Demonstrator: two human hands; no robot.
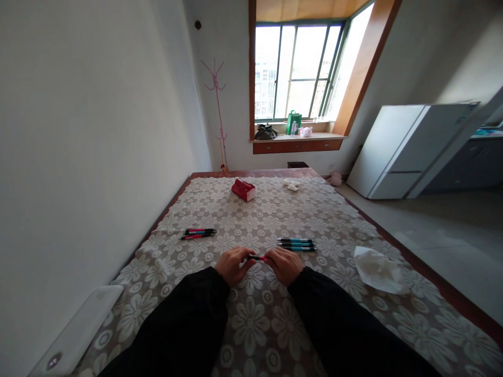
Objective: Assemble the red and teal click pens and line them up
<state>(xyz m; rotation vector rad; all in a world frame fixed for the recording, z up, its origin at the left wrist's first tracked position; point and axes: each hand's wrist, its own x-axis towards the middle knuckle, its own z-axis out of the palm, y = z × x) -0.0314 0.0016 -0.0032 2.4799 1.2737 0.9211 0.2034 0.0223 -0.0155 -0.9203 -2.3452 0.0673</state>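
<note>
Pen in hand: a red-and-black pen [256,257] is held level between both hands, just above the flower-patterned cloth on the counter [251,319], near its front edge.
Left hand [234,265]: fingers closed on the pen's left end.
Right hand [283,265]: fingers closed on its right end.
Handling: it looks light, stiff and slim, with a smooth plastic barrel that may slip; best gripped at the two ends, as it is now.
Red pens [198,233]: two, side by side, to the left.
Blue pens [296,244]: three, touching, just beyond the right hand.
Red box [243,189]: one, farther back.
Crumpled white tissue [378,270]: one, to the right.
</note>
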